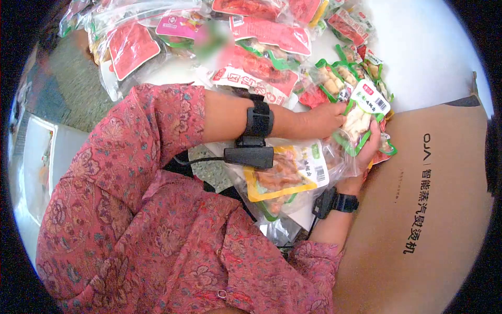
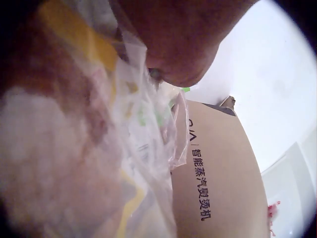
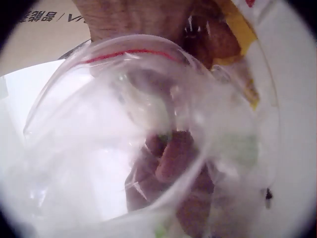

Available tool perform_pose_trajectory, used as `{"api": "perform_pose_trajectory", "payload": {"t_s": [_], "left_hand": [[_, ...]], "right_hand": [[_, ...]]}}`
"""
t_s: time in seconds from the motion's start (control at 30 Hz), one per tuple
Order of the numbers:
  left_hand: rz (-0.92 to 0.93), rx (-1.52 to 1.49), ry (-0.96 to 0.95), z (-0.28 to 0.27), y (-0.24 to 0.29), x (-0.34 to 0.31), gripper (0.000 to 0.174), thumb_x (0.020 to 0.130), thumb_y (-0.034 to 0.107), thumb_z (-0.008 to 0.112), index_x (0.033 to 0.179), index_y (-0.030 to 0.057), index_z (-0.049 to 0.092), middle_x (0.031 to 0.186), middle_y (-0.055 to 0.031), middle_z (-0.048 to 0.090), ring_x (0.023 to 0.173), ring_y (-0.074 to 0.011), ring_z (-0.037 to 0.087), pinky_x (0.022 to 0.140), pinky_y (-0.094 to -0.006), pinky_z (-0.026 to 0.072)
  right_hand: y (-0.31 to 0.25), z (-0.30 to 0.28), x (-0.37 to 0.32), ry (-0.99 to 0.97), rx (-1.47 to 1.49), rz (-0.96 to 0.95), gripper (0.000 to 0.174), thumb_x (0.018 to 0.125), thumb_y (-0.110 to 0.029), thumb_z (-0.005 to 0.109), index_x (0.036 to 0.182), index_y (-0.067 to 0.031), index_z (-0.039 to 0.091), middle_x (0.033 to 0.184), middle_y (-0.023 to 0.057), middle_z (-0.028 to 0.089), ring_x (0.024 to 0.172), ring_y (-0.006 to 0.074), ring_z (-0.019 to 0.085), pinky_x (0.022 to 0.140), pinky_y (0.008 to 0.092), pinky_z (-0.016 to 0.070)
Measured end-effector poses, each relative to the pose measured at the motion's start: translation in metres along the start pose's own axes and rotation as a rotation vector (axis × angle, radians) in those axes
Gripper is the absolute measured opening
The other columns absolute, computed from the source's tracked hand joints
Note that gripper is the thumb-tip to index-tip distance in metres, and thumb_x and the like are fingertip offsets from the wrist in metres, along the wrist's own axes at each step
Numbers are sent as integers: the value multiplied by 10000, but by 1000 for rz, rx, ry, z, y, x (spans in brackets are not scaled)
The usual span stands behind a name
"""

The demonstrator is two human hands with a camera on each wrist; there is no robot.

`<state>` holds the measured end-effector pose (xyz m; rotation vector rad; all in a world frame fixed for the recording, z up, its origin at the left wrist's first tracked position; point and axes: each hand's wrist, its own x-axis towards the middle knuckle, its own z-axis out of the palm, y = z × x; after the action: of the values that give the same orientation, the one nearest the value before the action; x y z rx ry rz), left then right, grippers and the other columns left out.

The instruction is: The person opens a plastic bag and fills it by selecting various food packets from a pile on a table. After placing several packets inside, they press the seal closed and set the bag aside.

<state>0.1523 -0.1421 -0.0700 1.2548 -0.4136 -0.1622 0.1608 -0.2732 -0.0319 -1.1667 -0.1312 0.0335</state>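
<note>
My left hand (image 1: 324, 118) and right hand (image 1: 368, 149) meet on a small stack of green-edged snack packets (image 1: 361, 118) with a white label. The left fingers pinch the stack from above; the right hand cups and grips it from below. Under my left forearm lies a clear zip bag (image 1: 285, 175) with a yellow-labelled packet of brown food inside. In the left wrist view the hand (image 2: 183, 44) sits above the crinkled bag (image 2: 143, 129). The right wrist view looks through the clear bag (image 3: 99, 124), with curled fingers (image 3: 173, 158) blurred behind the plastic.
A brown cardboard box (image 1: 434, 199) with printed characters stands at the right, close against my right hand, and shows too as the box (image 2: 218, 178). Several red and green snack packets (image 1: 261, 31) are heaped on the white table (image 1: 429, 47) beyond my hands.
</note>
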Motion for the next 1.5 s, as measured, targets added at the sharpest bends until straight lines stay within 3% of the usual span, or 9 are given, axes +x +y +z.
{"api": "perform_pose_trajectory", "payload": {"t_s": [0.1, 0.3, 0.63, 0.7, 0.93, 1.0, 1.33, 1.43, 1.5], "left_hand": [[-64, 154, -21, 1, -1, 1, 364, 862, 170, 370, 1218, 100, 339, 678, -36, 480, 457, -119, 446, 381, -247, 378], [1, 94, -88, -3, -2, 0, 434, 858, 149, 382, 1279, 110, 282, 657, -27, 475, 446, -111, 447, 376, -243, 388], [-8, 91, -33, -2, 3, -2, 369, 846, 126, 407, 1214, 104, 385, 614, -9, 475, 392, -102, 440, 343, -242, 382], [-1, 104, 6, -2, 6, -3, 170, 819, 96, 428, 972, 32, 468, 604, -73, 501, 428, -168, 506, 373, -284, 419], [0, 71, -16, -2, 0, 0, 167, 822, 95, 426, 970, 22, 453, 590, -78, 493, 409, -168, 493, 358, -289, 408], [-9, 81, -42, -2, -1, 0, 304, 837, 112, 397, 1139, 105, 427, 578, -26, 462, 397, -126, 443, 343, -259, 366], [-46, 84, -48, -2, -4, 3, 270, 832, 111, 396, 1098, 91, 442, 590, -30, 469, 417, -124, 454, 360, -256, 378], [8, 93, -78, -4, -15, 6, 266, 834, 111, 396, 1095, 89, 442, 611, -29, 481, 434, -119, 464, 368, -251, 386], [235, 307, -91, -7, -23, 9, 257, 836, 109, 395, 1088, 89, 441, 627, -32, 492, 448, -118, 474, 377, -246, 393]], "right_hand": [[0, 9, -11, 58, 49, 47, 317, 821, -278, 422, 1058, -75, 475, 1021, 52, 517, 932, 171, 515, 783, 300, 426], [2, 5, -6, 26, 66, 123, 449, 849, -354, 347, 1136, -30, 465, 1077, 87, 531, 952, 194, 530, 828, 330, 424], [3, 4, -5, 34, -10, 77, 436, 849, -375, 347, 1097, -48, 492, 1027, 72, 550, 896, 182, 547, 774, 317, 445], [1, 10, -10, 37, 56, 146, 435, 849, -382, 355, 1093, -51, 496, 1018, 69, 553, 894, 179, 548, 769, 319, 446], [2, 10, -8, 69, 54, 127, 426, 855, -377, 352, 1089, -52, 496, 1010, 67, 554, 893, 180, 549, 772, 324, 448], [3, 7, -6, 39, 57, 130, 435, 856, -378, 351, 1106, -49, 488, 1025, 72, 550, 907, 182, 546, 787, 325, 443], [7, 1, -6, 3, 28, 78, 458, 861, -382, 348, 1144, -39, 457, 1074, 80, 530, 947, 190, 532, 815, 331, 433], [10, -8, -1, 49, -126, -38, 458, 863, -383, 344, 1148, -43, 454, 1082, 79, 527, 955, 192, 529, 818, 334, 430], [9, -4, -2, 36, -55, 19, 458, 862, -387, 345, 1148, -47, 455, 1080, 77, 527, 952, 192, 529, 818, 335, 430]]}}
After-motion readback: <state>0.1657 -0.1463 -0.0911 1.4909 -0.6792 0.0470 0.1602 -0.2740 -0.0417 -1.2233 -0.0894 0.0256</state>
